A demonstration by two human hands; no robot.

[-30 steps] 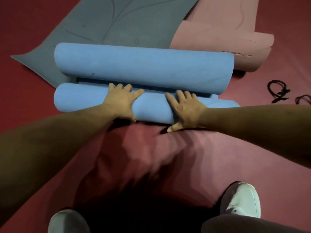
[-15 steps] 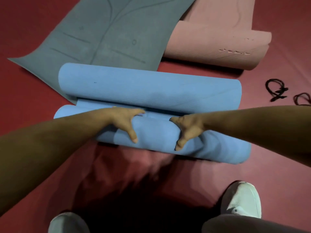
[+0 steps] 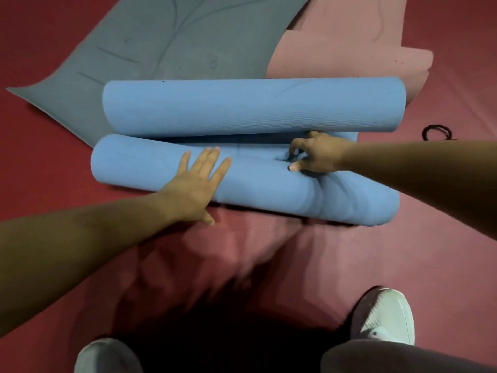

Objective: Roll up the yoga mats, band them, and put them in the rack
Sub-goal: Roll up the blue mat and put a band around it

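Blue mat [image 3: 252,106] lies on the red floor [image 3: 443,251] just ahead of the person, wound from both ends into two long rolls side by side. We see a far roll [image 3: 295,114] that is smooth and even, and a near roll [image 3: 134,162] that is looser and bulges toward its right end. A narrow strip of flat mat shows between them.

Behind the blue one a grey mat [image 3: 174,44] lies unrolled. A pink mat [image 3: 336,57] lies beside it on the right, its near end folded over and partly hidden by the far roll.

The left hand [image 3: 196,187] rests flat on the near roll, fingers straight and spread. The right hand [image 3: 317,154] sits at the seam between the rolls, fingers and thumb curled and pinching into the near roll, which dents there.

Two pale shoes [image 3: 384,316] stand at the bottom edge. A black band [image 3: 437,131] lies on the floor to the right, apart from the mats.
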